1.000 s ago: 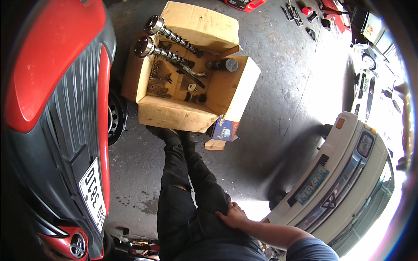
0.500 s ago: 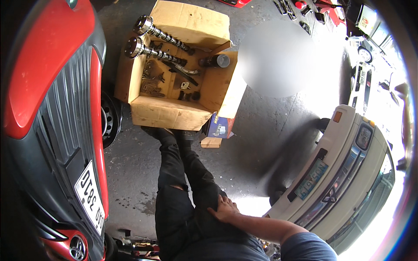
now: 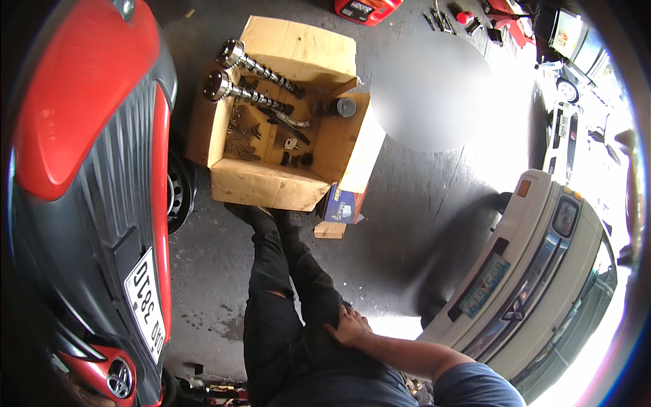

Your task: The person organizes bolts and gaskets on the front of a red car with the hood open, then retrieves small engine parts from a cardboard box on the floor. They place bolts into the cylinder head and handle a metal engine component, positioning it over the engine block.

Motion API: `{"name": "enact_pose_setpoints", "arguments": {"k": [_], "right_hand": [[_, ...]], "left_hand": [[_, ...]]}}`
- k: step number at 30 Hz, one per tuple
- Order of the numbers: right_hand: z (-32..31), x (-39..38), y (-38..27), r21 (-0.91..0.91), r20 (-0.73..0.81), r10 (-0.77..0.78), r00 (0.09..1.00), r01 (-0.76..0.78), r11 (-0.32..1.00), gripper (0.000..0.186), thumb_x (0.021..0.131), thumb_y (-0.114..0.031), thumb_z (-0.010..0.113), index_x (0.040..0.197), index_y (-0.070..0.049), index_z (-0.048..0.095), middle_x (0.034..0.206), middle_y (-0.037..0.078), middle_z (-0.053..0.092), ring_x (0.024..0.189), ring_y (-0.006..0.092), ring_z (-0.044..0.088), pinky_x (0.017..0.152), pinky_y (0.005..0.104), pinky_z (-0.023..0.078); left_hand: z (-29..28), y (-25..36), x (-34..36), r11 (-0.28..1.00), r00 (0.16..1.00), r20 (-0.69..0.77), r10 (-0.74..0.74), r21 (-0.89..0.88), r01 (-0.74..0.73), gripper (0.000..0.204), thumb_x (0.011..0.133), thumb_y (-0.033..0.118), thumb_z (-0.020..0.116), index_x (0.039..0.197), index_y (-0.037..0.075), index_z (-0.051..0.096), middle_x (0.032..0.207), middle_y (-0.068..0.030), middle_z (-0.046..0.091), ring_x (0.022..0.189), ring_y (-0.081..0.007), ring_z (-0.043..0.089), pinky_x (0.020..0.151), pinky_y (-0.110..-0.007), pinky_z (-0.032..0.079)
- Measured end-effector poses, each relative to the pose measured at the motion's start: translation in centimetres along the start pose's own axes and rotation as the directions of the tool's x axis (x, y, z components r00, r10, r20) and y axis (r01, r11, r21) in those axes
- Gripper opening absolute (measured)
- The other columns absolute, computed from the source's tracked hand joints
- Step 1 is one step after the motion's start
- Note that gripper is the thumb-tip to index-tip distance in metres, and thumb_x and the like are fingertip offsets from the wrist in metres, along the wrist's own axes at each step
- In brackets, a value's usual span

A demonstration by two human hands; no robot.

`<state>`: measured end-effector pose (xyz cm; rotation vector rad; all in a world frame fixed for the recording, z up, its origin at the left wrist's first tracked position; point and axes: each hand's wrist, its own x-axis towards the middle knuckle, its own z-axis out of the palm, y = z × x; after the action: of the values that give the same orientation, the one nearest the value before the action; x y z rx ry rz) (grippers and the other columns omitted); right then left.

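— Trouser leg [image 3: 298,319], black cloth w/ a rip near the knee: right hand [image 3: 347,327] lay flat on the thigh, fingers loose, gripping nothing. Left hand wasn't in shot.

— Packages?

— Brown cardboard box [image 3: 261,183] on the concrete past the shoes, flaps open, two ridged steel camshafts [image 3: 252,81] sticking out. Small blue carton [image 3: 342,205] leaned just beside its rt corner.

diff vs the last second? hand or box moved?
Only the view shifted slightly: the open cardboard box of metal engine parts sits a bit lower in frame. The right hand stays flat on the black-trousered thigh, holding nothing. The two steel camshafts are unmoved in the box. Left hand unseen.
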<state>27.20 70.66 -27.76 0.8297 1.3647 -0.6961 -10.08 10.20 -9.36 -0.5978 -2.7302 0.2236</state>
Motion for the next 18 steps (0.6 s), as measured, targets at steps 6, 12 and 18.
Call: {"name": "enact_pose_setpoints", "arguments": {"k": [6,12,18], "right_hand": [[0.4,0.3,0.7,-0.048,-0.071,-0.061,0.996,0.058,0.997,0.081,0.095,-0.056,0.054,0.147,0.004,0.037,0.149,0.022,0.044,0.140,0.0412,0.041,0.116,0.0485,0.036],[-1.1,-1.0,0.3,-0.171,-0.378,-0.401,0.834,0.363,0.916,0.069,0.093,-0.045,0.060,0.142,0.001,0.046,0.147,0.024,0.045,0.134,0.0449,0.045,0.110,0.0485,0.041],[-5.7,-3.3,-0.3,-0.393,-0.513,-0.623,0.590,0.484,0.782,0.067,0.088,-0.048,0.066,0.131,0.004,0.056,0.135,0.025,0.054,0.126,0.0425,0.051,0.106,0.0462,0.044]], "left_hand": [[-1.6,3.4,1.9,0.991,0.996,-0.041,0.077,-0.103,-0.081,0.023,0.105,0.013,0.045,0.114,-0.001,0.062,0.116,-0.0220,0.060,0.110,-0.0372,0.057,0.097,-0.047,0.045],[-3.0,10.3,5.2,0.946,0.947,-0.176,-0.267,-0.235,0.223,0.026,0.098,0.024,0.056,0.088,0.002,0.064,0.102,-0.0179,0.063,0.098,-0.0375,0.056,0.087,-0.045,0.044],[-5.8,11.8,7.5,0.847,0.905,-0.162,-0.393,-0.446,0.288,0.021,0.087,0.021,0.068,0.079,0.003,0.060,0.091,-0.0149,0.057,0.086,-0.0360,0.055,0.079,-0.045,0.043]]}}
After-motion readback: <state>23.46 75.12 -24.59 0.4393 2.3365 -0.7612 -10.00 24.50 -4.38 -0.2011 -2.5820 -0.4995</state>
